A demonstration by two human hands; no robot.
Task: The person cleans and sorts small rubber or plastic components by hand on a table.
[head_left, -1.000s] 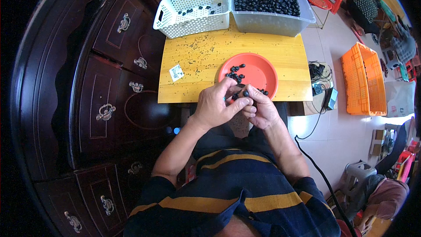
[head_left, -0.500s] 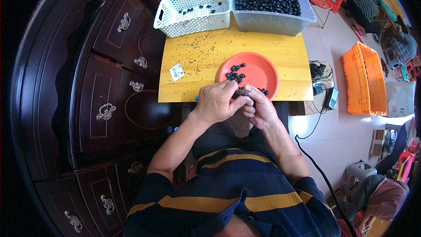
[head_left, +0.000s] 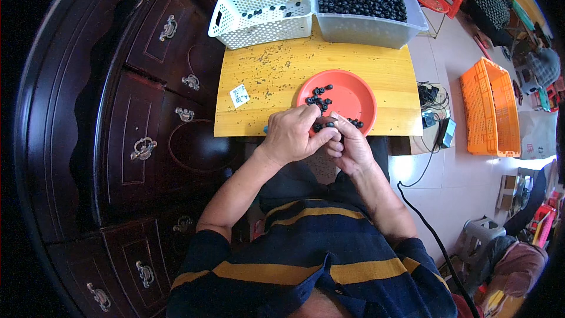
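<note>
- Left hand [head_left: 291,135]: at the table's near edge, over the near rim of the orange plate; fingers curled in, thumb and forefinger tips pressed onto a small black piece [head_left: 329,124] held between both hands.
- Right hand [head_left: 348,148]: just beside the left hand and touching it at the fingertips; fingers bent and drawn together, tips closed on the same small black piece. Whether it holds more pieces in the palm cannot be told.
- Orange plate [head_left: 353,91]: round, shallow, at the near right part of the wooden table [head_left: 276,76], its near rim partly covered by the hands.
- Loose black pieces [head_left: 318,100]: a small cluster on the plate's left side, a few more at its near rim by the right fingertips.
- White basket [head_left: 235,23]: perforated plastic, at the table's far left corner, a handful of black pieces on its floor.
- Clear tub [head_left: 376,29]: at the table's far right corner, touching the white basket's right wall, heaped with black pieces.
- Small white packet [head_left: 239,95]: flat on the table near its left edge, well apart from the plate.
- Dark specks: scattered over the table top, thickest toward the far side.
- Dark wooden cabinet [head_left: 147,112]: with metal drawer pulls, against the table's left edge.
- Orange crate [head_left: 491,109]: on the floor to the right of the table.
</note>
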